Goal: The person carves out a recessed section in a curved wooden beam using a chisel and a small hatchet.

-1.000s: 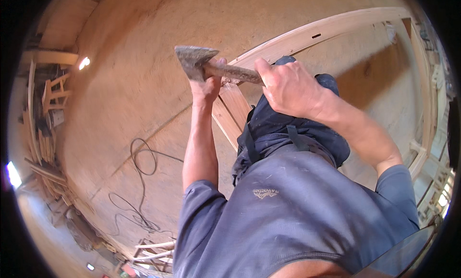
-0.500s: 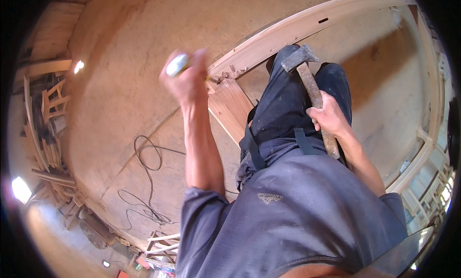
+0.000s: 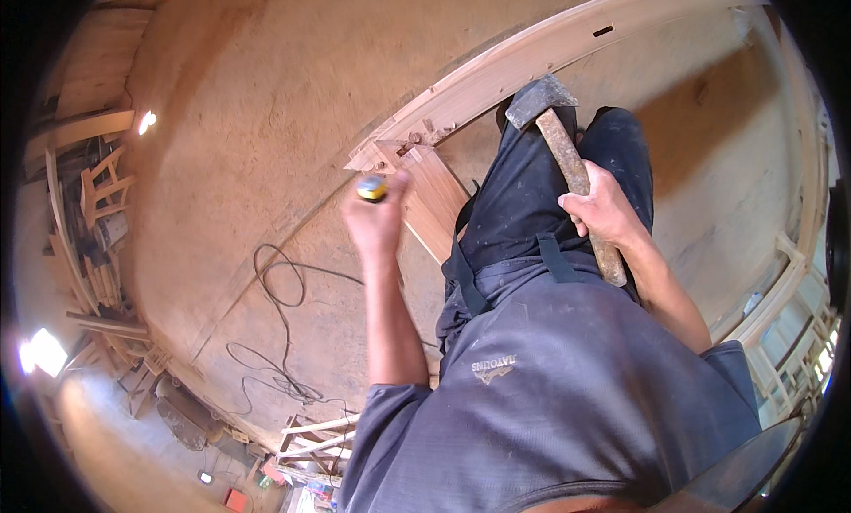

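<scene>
Brown floor [image 3: 239, 132] spreads across the head view, where a long board [image 3: 496, 77], one slot [image 3: 604, 31] already cut in it, meets a short board [image 3: 436, 198] near the left hand [image 3: 374, 222]. That hand, blurred, is closed round a yellow-ended tool [image 3: 372, 189]; the right hand [image 3: 607, 205] grips an axe [image 3: 562, 145] over the thigh [image 3: 523, 176]. Chips [image 3: 429, 125] near the joint suggest unfinished work; how much remains, I cannot tell.

And there's a dark cable [image 3: 288, 336] looping over the brown floor [image 3: 222, 159], wood pieces [image 3: 108, 191] crowding the left edge, pale slats [image 3: 321, 424] piled near a red object [image 3: 235, 499]!
</scene>
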A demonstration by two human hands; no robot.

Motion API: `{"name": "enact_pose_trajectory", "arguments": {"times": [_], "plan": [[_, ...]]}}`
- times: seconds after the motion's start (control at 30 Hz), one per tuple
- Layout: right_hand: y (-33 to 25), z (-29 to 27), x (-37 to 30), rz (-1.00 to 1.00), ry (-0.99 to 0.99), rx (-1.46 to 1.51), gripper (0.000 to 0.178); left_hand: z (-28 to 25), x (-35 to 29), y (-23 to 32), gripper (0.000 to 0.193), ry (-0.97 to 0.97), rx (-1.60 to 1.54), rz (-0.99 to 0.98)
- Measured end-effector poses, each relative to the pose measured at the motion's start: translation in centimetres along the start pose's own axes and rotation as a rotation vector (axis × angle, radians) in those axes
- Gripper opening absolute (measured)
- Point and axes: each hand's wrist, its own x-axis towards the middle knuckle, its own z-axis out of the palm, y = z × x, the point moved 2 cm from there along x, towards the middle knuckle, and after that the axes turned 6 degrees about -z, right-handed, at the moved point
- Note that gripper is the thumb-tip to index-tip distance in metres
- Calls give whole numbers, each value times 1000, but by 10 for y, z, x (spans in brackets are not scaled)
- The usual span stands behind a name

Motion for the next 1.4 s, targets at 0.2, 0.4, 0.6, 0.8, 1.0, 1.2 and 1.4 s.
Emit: {"name": "enact_pose_trajectory", "arguments": {"times": [0.2,0.4,0.6,0.8,1.0,1.2,1.4], "plan": [[-6,-22,23,26,-1,30,37,57,-49,26,108,-47,598,-176],[-18,-57,66,54,-105,120,37,80,-46,0,122,124,579,-215],[-40,-97,75,138,-72,146,37,111,-49,5,119,56,405,-138],[-35,-109,80,251,-101,96,35,81,-29,4,99,-377,-247,-319],[-42,-101,79,267,-173,88,40,37,-31,-42,29,-473,-299,-541],[-49,-88,83,164,-185,72,35,27,-30,-38,27,-448,-36,-478],[-59,-65,85,55,-79,40,29,29,-31,-35,31,-409,-19,-298]]}}
